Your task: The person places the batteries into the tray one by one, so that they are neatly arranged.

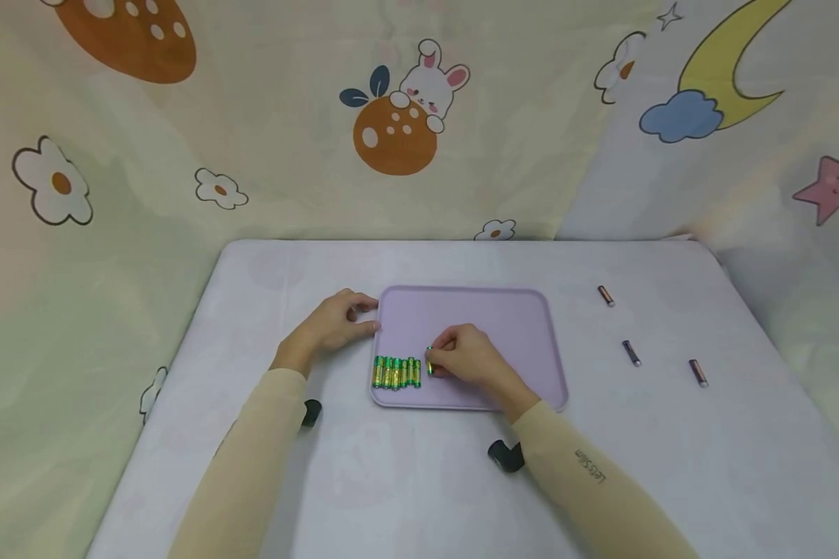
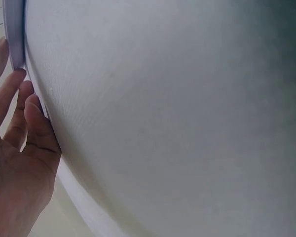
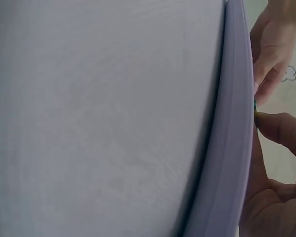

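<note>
One printed backdrop [image 1: 287,116], one white-covered table [image 1: 391,489], one lilac tray [image 1: 475,310].
The left hand [image 1: 335,318] stands at the tray's left edge, its thumb and fingers apart, with fingertips touching the rim; the right hand [image 1: 471,357] reaches over the tray from its near side. A row of green batteries [image 1: 395,373] lies side by side in the tray's near left corner, and three copper-and-dark batteries [image 1: 631,353] lie scattered on the table, right of the tray. Smallest in view, a single green battery [image 1: 429,362] is pinched between the right hand's thumb and fingers, just right of the row; whether it touches the tray, I cannot tell.
</note>
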`<state>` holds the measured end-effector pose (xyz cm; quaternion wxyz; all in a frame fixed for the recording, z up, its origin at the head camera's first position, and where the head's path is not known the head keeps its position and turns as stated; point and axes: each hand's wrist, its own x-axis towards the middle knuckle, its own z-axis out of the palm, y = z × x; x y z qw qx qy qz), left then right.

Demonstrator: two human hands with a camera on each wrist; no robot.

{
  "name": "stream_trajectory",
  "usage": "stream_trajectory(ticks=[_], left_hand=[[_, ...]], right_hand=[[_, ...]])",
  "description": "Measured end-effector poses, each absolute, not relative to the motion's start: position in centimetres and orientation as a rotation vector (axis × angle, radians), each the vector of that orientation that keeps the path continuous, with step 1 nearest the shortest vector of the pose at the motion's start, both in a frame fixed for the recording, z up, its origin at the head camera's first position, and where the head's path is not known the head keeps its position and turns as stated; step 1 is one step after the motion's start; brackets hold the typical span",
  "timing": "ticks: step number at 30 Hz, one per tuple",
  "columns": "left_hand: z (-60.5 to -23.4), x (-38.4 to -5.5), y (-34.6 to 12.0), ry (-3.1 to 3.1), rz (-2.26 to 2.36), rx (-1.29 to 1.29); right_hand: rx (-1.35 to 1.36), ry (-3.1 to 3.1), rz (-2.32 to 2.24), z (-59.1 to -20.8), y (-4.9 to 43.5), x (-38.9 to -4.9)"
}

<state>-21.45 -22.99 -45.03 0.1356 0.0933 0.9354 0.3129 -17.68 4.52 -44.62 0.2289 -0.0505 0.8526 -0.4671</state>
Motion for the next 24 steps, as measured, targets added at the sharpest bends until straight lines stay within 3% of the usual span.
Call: stream_trajectory(ticks=[16,24], left_hand=[[-45.0,-21.1,-23.4,2.713,0.904,0.248],[-45.0,-21.5,-22.9,2.706,0.906,0.253]], right_hand=[[-0.291,2.466,-1.128,-44.3,3.7,-16.5],[-0.319,2.450,-1.123,-43.9,5.4,-16.2]])
